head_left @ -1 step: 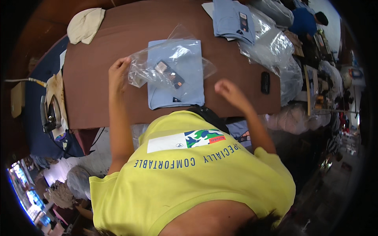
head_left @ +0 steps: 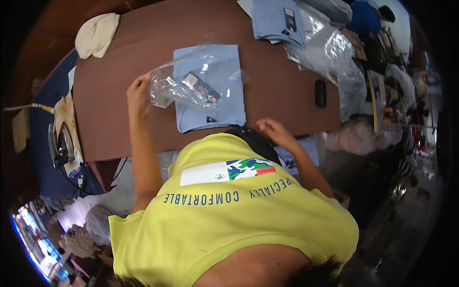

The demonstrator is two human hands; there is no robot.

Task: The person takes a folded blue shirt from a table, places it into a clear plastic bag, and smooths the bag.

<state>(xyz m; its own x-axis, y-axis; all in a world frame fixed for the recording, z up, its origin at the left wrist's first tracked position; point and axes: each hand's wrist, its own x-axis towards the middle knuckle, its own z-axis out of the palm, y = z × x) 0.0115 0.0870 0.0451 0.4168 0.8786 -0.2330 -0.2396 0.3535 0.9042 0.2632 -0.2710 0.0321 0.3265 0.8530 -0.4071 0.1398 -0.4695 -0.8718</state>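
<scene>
Garment (head_left: 232, 101), light blue and folded into a neat rectangle, lay flat near the front edge of a brown-covered table (head_left: 287, 88), between the two hands. Clear plastic bag (head_left: 165, 86) spread across the garment's upper and middle parts, its left end raised beside it. A dark label (head_left: 202, 87) lay slanted on the garment and showed through the film. Left hand (head_left: 138, 91) stood to the left of the garment, apart from it, with thumb and fingers pinched on the edge of the bag. Right hand (head_left: 272, 129) stood just beyond the garment's near right corner, not touching it, close to the table's front edge; its fingers were curled, but blur hid whether they were fully closed, and nothing could be seen in them.

Farther off on the table, a pile of folded blue clothes (head_left: 267, 21) lay at the upper right, with more clear plastic (head_left: 315, 48) beside it. A black case (head_left: 320, 93) lay near the right edge, and a cream cloth (head_left: 97, 36) at the far left corner. An iron (head_left: 61, 146) rested left of the table. A co-worker in blue (head_left: 363, 19) appeared at the upper right.
</scene>
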